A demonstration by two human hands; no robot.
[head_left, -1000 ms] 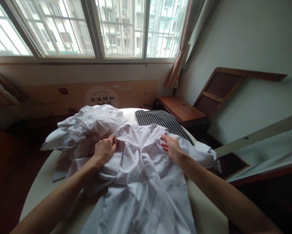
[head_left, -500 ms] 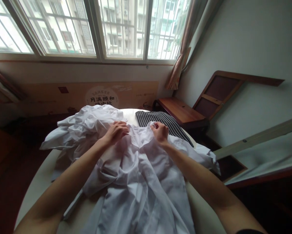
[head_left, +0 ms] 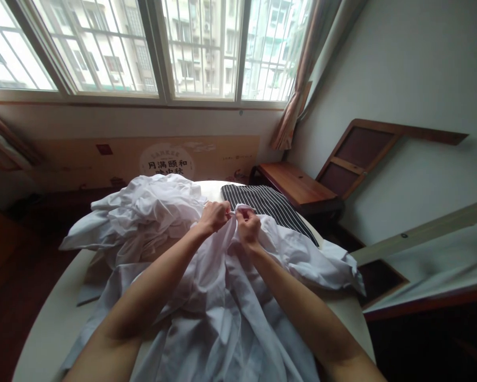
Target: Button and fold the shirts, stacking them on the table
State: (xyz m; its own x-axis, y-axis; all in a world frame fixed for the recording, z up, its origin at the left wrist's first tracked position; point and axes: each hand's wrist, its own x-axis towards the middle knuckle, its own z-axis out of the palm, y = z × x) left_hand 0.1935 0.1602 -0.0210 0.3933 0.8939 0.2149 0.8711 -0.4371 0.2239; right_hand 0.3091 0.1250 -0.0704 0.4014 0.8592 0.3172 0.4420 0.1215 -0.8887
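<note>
**Collar pinched, hands together**

Pinching the collar of the white shirt (head_left: pixel 230 297) with left hand (head_left: pixel 214 216) and right hand (head_left: pixel 248 225), knuckles nearly touching, raising a ridge. Below the hands, shirt body draped over the bench (head_left: pixel 43 339). Left of them, heaped white laundry (head_left: pixel 142 209); just beyond, striped cloth (head_left: pixel 268 204) at the rim. Little bare room.

The left hand (head_left: pixel 214 216) and right hand (head_left: pixel 248 227), which lay apart on the white shirt (head_left: pixel 230 302) a second ago, have come together at its collar (head_left: pixel 238 208). Their fingers now pinch the cloth, and it has bunched up beneath them.
</note>
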